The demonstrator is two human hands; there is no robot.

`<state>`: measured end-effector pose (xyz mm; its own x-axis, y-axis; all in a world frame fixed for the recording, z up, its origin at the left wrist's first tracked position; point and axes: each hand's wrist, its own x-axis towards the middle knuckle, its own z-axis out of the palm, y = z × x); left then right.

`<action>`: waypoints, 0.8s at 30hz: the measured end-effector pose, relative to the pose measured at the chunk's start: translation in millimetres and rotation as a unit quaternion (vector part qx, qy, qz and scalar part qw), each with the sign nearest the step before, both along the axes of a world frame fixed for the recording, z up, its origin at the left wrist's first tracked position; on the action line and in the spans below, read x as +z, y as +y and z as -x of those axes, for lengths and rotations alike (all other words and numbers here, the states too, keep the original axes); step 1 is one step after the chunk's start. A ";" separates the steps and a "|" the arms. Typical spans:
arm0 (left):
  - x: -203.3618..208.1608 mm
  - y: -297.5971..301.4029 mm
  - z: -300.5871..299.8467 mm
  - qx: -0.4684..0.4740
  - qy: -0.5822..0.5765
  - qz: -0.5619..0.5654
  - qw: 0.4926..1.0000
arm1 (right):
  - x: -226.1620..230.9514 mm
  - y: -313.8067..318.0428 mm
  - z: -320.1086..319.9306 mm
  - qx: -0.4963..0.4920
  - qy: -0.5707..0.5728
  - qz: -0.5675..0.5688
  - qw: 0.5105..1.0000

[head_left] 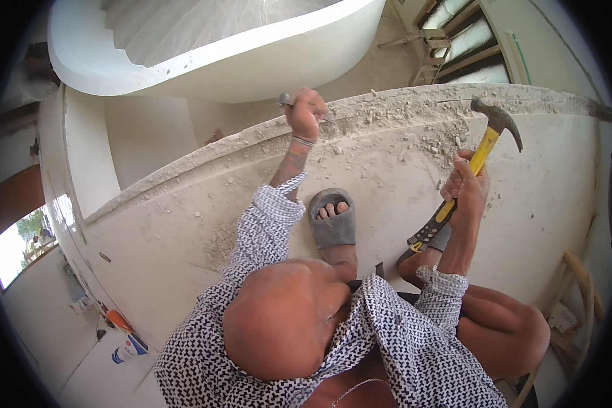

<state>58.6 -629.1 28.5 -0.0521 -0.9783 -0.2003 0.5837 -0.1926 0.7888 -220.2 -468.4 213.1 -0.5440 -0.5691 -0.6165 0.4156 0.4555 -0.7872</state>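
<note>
My left hand [304, 114] is closed around a grey metal chisel [284, 100]. Its blunt end sticks out on the left side of the fist, and its other end points right and down to the rough edge of the ledge. My right hand [464, 187] grips a claw hammer [485, 146] by its yellow and black handle. The dark hammer head is raised to the far right, apart from the chisel. Chipped, broken plaster or concrete [394, 112] runs along the raised edge [204, 158] in front of me.
Loose rubble [445, 139] lies along the edge on the right. A curved white wall [251, 71] with steps inside stands beyond a drop. My sandalled foot [333, 217] is on the dusty floor. A wooden chair [432, 51] stands far right, with a wooden frame [581, 285] at near right.
</note>
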 end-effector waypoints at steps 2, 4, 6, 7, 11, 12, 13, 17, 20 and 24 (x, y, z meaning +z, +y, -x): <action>-12.5 18.6 22.1 -0.004 -0.035 0.010 0.999 | 3.9 -0.5 -3.9 0.006 0.012 -0.003 1.000; -15.4 28.7 19.8 -0.043 -0.133 0.054 0.989 | 8.3 -0.4 -5.8 0.011 0.024 -0.006 1.000; -6.1 28.9 -4.6 -0.079 -0.336 0.164 0.924 | 12.3 -1.2 -3.8 0.020 0.030 -0.006 0.999; 0.8 27.9 -12.9 -0.084 -0.417 0.219 0.878 | 13.4 1.3 -0.7 0.017 0.032 -0.009 0.999; -4.1 22.9 -35.7 -0.044 -0.262 0.140 0.954 | 3.1 1.5 2.1 0.005 0.031 0.007 0.999; 9.1 21.4 -10.2 -0.029 -0.138 0.094 0.985 | 1.7 5.6 2.0 -0.007 0.037 0.008 0.999; 16.7 28.3 0.4 0.003 -0.024 0.047 0.999 | -2.1 5.5 -2.8 0.003 0.016 0.004 1.000; -21.4 52.8 7.1 -0.056 -0.139 0.071 0.986 | 0.9 6.8 -0.2 0.012 -0.004 -0.004 1.000; -23.0 42.3 -53.2 -0.064 -0.335 0.110 0.934 | 5.8 5.3 -0.3 0.018 0.014 -0.008 1.000; -3.2 20.0 -59.7 -0.008 -0.428 0.127 0.895 | 2.2 6.2 4.2 0.024 0.022 -0.003 0.999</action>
